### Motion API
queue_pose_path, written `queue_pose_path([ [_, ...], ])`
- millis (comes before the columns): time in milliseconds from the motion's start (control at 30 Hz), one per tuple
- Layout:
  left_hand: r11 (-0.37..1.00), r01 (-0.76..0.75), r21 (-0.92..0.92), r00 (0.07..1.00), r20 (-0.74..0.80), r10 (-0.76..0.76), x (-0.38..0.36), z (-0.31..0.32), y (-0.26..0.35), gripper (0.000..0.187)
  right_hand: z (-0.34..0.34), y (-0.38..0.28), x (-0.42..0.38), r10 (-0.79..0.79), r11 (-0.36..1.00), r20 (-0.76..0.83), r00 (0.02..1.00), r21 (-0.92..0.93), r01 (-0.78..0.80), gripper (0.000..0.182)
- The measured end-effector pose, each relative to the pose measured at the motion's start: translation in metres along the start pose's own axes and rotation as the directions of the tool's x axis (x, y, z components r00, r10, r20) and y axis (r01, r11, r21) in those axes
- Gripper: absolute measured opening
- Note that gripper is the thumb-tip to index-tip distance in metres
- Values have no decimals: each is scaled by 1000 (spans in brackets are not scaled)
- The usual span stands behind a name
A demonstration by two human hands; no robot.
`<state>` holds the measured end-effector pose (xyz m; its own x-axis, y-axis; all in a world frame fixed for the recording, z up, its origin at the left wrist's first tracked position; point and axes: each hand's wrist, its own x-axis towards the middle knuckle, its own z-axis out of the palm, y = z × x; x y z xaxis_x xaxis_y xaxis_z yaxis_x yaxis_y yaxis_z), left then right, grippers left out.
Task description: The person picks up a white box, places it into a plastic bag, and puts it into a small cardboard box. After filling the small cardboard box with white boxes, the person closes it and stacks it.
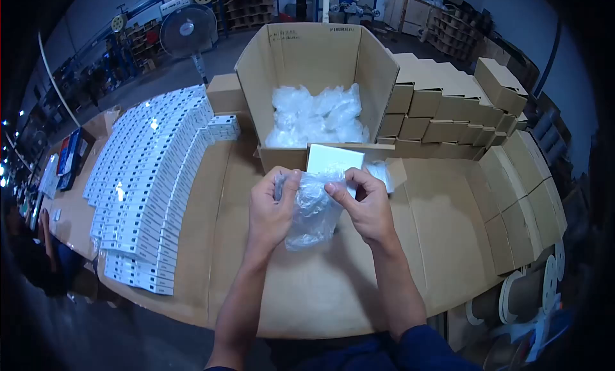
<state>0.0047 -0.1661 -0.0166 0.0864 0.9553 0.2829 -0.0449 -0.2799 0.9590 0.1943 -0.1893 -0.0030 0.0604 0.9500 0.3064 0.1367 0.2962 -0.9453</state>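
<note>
Between my two hands is a clear plastic bag (314, 211), crumpled and hanging down over the table. My left hand (275, 203) pinches its left upper edge between thumb and fingers. On the other side, my right hand (362, 201) grips the right upper edge, thumb pressed to the fingers. Just behind the bag a white box (334, 158) shows its flat face, its lower part hidden by the bag and hands. Farther back stands a large open carton (307, 51) with a heap of clear plastic bags (317, 115) inside.
Stacked white boxes (150, 179) with printed labels fill the table's left side. Brown cartons (448, 102) are piled at the back right, more cartons (525, 192) along the right edge. A fan (187, 30) stands behind. At far left another person's arm (46, 230) shows.
</note>
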Motion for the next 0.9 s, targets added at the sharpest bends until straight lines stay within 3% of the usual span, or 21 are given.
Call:
queue_pose_path([
  [67,998,-59,-30,996,-74,56,-21,7,-5,15,-2,18,-24,96,967,52,994,230,-106,28],
  [167,957,94,-275,995,-10,-101,-56,0,-20,13,0,37,-57,222,821,124,967,510,-254,19],
  [200,899,123,-421,992,85,-96,-68,-9,-33,16,-1,42,-67,271,744,162,949,590,-313,14],
  [300,981,-76,-180,996,-61,66,-96,-19,-38,29,2,49,-93,418,475,230,879,769,-427,12],
  [333,993,-120,-21,988,-102,117,-109,-20,-33,44,8,43,-100,479,403,228,848,801,-443,13],
  [367,937,-273,220,958,-27,285,-115,-21,-27,48,12,40,-105,533,332,228,815,829,-449,14],
  [433,591,-541,599,823,230,520,-124,-28,-19,56,17,50,-115,551,252,268,790,849,-464,18],
  [500,605,-547,578,822,236,518,-136,-23,-21,46,24,56,-124,592,227,276,757,845,-485,18],
  [567,582,-582,569,800,269,537,-145,-20,-26,38,25,75,-137,528,528,220,820,672,-520,23],
  [600,667,-550,502,817,155,556,-148,-15,-35,18,20,85,-141,491,683,213,844,507,-526,25],
  [633,800,-366,475,908,-3,418,-153,-7,-34,16,18,82,-140,451,807,218,865,314,-500,27],
  [667,896,-169,411,955,-155,251,-158,2,-31,15,16,72,-145,455,813,156,877,329,-480,35],
  [700,949,28,313,955,-287,66,-161,6,-29,14,10,72,-146,312,888,173,934,297,-352,38],
  [733,933,-36,359,947,-286,146,-160,6,-39,17,-2,74,-148,160,941,195,968,266,-209,42],
  [767,941,-14,337,958,-264,109,-160,7,-42,17,-10,74,-148,8,969,222,975,238,-63,47],
  [800,949,13,316,969,-238,66,-161,8,-42,17,-12,60,-149,132,932,230,964,302,-199,57],
  [900,965,123,231,981,-174,-84,-168,18,-48,21,-6,69,-156,70,997,135,988,-35,-66,47],
])
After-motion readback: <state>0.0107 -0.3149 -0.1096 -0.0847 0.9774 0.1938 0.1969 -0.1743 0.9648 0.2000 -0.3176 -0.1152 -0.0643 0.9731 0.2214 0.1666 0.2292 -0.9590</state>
